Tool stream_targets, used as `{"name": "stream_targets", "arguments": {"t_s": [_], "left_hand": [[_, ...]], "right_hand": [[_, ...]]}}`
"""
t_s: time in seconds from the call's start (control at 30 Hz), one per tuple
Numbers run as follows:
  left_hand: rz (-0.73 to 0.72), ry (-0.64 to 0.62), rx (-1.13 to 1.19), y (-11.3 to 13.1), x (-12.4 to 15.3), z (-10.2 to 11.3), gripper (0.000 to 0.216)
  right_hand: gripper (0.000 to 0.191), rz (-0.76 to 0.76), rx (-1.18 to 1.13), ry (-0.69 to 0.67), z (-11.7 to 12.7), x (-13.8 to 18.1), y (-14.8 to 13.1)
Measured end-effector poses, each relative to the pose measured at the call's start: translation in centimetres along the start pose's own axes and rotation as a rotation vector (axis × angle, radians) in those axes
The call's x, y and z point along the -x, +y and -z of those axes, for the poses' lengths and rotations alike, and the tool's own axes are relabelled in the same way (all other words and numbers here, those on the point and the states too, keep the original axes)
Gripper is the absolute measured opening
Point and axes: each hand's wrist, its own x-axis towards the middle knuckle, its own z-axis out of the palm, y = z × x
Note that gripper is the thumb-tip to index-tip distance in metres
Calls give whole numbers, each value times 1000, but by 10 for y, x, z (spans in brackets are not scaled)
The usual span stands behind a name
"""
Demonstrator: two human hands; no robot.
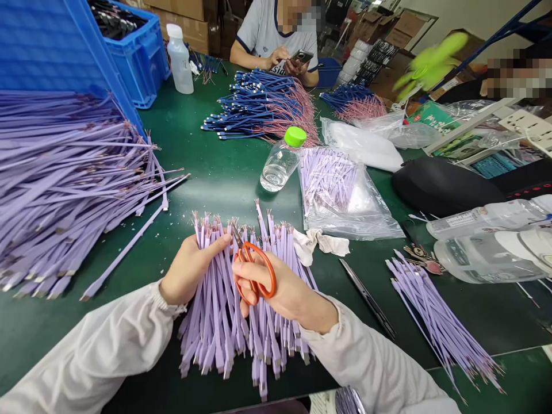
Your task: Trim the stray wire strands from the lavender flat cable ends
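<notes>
Blue crate (138, 63), upper left: black cables (116, 20). Clear bag (345, 224), centre right: lilac cables (328, 178). Left hand (194, 267) closed round lilac bundle (241, 310); right hand (267, 282) curled through orange scissors (254, 273).

Cable workshop, green workbench (202, 178), lilac cable bundles (215, 328)

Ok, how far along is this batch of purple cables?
Looks partway. Probably done: the lilac flat cables in the clear plastic bag. In hand: the left hand grips a cable bundle, and the right hand holds orange-handled scissors. Likely left: the large cable heap and the loose bunch.
</notes>
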Motion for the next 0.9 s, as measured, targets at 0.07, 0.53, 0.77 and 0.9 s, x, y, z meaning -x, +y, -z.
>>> {"name": "stream_targets", "arguments": {"t_s": [0.07,0.53,0.77,0.9], "left_hand": [[7,5,-7,1,0,0,42],[-36,27,-58,-2,-2,0,40],[-45,22,-64,0,-1,-1,39],[-58,31,-75,0,-1,-1,39]], "right_hand": [[32,-6,-15,21,0,-3,4],[28,11,-10,45,0,-4,5],[32,1,-5,52,-1,-4,5],[32,-2,15,67,0,-6,6]]}}
